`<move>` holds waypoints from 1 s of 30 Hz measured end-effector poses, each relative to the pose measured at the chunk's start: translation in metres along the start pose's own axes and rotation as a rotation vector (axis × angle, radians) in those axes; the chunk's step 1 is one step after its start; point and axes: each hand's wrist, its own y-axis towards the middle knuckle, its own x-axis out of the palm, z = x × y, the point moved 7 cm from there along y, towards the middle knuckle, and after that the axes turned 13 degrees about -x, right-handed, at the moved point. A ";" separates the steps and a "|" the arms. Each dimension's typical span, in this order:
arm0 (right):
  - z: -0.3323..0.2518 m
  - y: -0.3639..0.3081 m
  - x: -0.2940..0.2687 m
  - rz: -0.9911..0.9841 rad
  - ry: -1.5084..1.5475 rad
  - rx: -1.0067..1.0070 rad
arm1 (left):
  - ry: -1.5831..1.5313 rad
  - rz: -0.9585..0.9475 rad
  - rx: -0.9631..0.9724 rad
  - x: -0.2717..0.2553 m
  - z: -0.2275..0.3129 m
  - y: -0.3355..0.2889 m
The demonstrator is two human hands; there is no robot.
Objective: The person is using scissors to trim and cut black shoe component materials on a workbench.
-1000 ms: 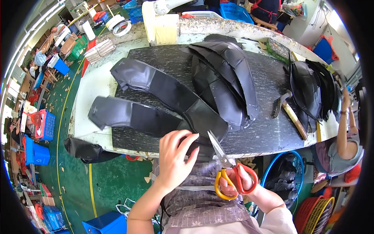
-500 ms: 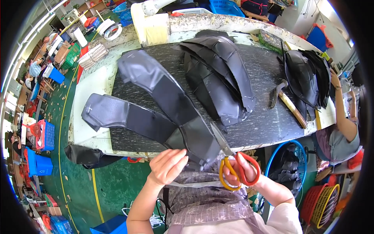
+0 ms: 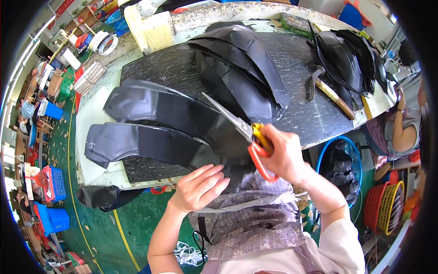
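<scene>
Green floor (image 3: 100, 228) spreads out left of the speckled black tabletop (image 3: 299, 125), and across that surface two black strips fan toward the person. Down at the near edge, the left hand (image 3: 198, 187) has its fingers close together, tips at the near end of the lower strip (image 3: 164, 146); whether they pinch it, one cannot tell. Just above lies the upper strip (image 3: 155, 102), its near end blurred, ahead of and between both hands. And look right: the right hand (image 3: 283, 153) is wrapped around the handles of the scissors (image 3: 239, 123), blades slanting up and left over that upper strip! Beyond sits a stack of black pieces (image 3: 242, 68), with a hammer (image 3: 335, 98) to its right.
</scene>
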 end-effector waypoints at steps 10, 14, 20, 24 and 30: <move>0.019 -0.026 -0.002 -0.139 0.424 0.345 | 0.071 0.132 -0.020 0.006 0.003 0.027; 0.007 -0.035 -0.024 -0.208 0.213 0.120 | 0.088 0.279 -0.019 0.002 -0.002 0.034; 0.019 -0.050 -0.046 -0.319 0.109 0.126 | 0.076 0.353 -0.040 -0.002 -0.003 0.045; 0.025 -0.060 -0.061 -0.349 -0.052 0.065 | 0.109 0.297 -0.035 -0.004 -0.003 0.055; 0.009 -0.051 -0.078 -0.266 -0.225 -0.158 | 0.077 0.243 0.005 -0.003 -0.003 0.056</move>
